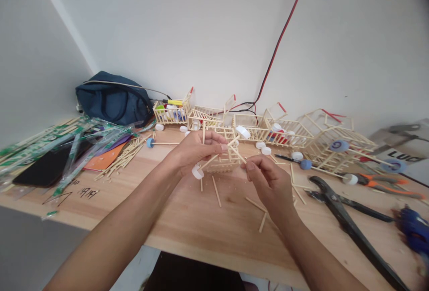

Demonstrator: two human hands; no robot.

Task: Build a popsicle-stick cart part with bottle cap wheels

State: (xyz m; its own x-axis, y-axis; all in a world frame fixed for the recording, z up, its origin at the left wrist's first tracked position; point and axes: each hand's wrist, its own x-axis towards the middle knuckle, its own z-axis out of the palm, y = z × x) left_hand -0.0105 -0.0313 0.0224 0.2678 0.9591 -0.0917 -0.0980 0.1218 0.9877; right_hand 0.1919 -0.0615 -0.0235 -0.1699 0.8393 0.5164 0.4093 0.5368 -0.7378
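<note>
My left hand (196,150) is closed around a small cart frame (224,159) built of thin wooden sticks, held just above the wooden table (187,219). White bottle-cap wheels (197,172) sit on the frame's stick axles. My right hand (268,179) pinches at the frame's right side, its fingers curled together on a stick end. Loose sticks (216,190) lie on the table under both hands.
Several finished stick carts (258,130) line the wall. A blue bag (114,101) sits at the back left, packets of sticks (67,143) in front of it. Black pliers (345,219), orange-handled cutters (378,181) and a blue glue gun (414,228) lie at the right. A red cable (281,40) climbs the wall.
</note>
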